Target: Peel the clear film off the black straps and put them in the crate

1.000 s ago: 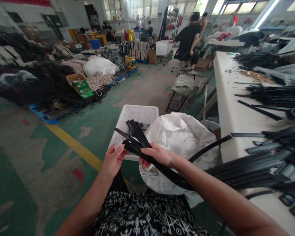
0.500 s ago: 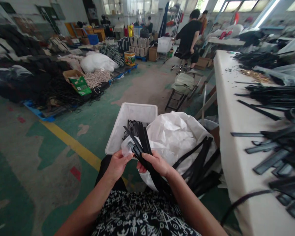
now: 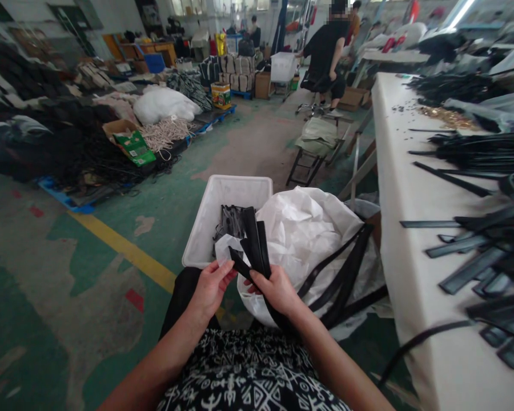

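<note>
My right hand [image 3: 276, 288] is closed around a bundle of flat black straps [image 3: 257, 242], whose ends fan out above the fingers. One strap [image 3: 240, 262] of the bundle slants to the left, and my left hand [image 3: 214, 288] pinches near its end. A piece of thin white film [image 3: 228, 244] sits just above my left fingertips; whether the fingers grip it too I cannot tell. Beyond the hands stands a white plastic bin [image 3: 199, 228] with small black pieces [image 3: 231, 220] inside. A white woven sack [image 3: 300, 222] lies to the right, with long black straps [image 3: 346, 274] draped over it.
A table with a pale cover [image 3: 394, 171] runs along the right, bearing black straps [image 3: 466, 251] and small brass-coloured parts [image 3: 448, 118]. Ahead is a folding stool [image 3: 314, 142]. A co-worker [image 3: 328, 51] sits farther back. Piled goods stand on a blue pallet [image 3: 64, 194] at left.
The strap ends in my right hand have spread apart. My left fingers have moved up against one strap's end, which now points left. The view has shifted slightly.
</note>
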### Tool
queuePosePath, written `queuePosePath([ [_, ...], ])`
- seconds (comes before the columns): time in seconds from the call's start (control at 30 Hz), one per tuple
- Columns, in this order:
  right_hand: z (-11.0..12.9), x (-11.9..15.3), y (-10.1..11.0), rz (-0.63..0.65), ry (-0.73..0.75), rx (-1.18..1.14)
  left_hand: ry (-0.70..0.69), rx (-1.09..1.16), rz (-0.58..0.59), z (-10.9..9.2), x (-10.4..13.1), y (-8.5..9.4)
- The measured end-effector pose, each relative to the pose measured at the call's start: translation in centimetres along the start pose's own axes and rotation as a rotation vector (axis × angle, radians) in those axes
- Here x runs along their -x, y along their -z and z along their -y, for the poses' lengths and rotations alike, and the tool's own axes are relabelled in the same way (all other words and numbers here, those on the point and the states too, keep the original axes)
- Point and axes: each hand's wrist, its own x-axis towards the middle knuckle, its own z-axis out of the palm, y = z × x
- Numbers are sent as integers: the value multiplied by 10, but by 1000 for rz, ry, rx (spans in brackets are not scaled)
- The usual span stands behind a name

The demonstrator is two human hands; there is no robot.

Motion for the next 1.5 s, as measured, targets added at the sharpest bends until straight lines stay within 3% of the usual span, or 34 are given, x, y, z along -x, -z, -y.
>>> queuePosePath([
  [0.17, 3, 3, 6, -8, 31, 70, 59, 78, -4, 4, -1, -2],
  [0.33, 0, 2, 3, -63, 77, 230, 1, 49, -25, 5, -1, -5],
  [0.5, -2, 1, 3, -104, 70, 212, -10, 97, -55, 8, -1, -5],
  [0.7, 1, 7, 25, -37, -17, 233, 97, 204, -129, 11, -7, 4],
  [0.9, 12, 26, 45, -92, -45, 284, 198, 260, -115, 12, -10, 8],
  [1.17, 9, 33, 38, -49, -57, 351, 216, 299, -121, 6, -5, -5],
  [1.5, 4, 36, 40, -32, -52, 364, 268, 356, -128, 1, -5, -5],
])
